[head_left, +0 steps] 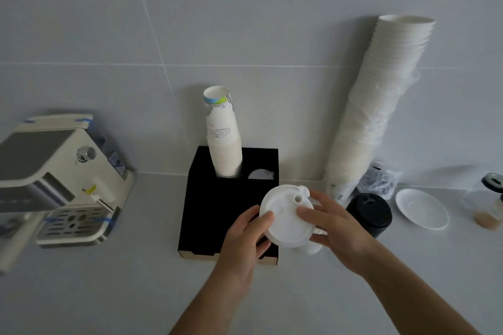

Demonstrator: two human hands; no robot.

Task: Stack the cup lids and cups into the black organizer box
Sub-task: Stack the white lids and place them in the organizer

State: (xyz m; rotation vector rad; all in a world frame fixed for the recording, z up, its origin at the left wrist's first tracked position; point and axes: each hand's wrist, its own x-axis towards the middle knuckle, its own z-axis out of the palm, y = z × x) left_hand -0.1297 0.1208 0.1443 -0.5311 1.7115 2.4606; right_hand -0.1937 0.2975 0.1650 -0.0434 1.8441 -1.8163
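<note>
A black organizer box (215,207) stands on the counter against the wall. A stack of printed paper cups (223,139) rises from its back left hole. The back right hole shows a white lid (260,174) inside. Over the box's front right part, both hands hold a stack of white cup lids (285,217). My left hand (245,242) grips its left edge with the thumb on top. My right hand (334,228) grips the right edge, fingers resting on the top lid. More white lids show beneath the right hand.
A cream espresso machine (57,179) sits at the left. A tall sleeve of white cups (381,106) leans on the wall at the right. Beside it lie a black lidded cup (370,212), a white saucer (422,208) and a glass jar (490,198).
</note>
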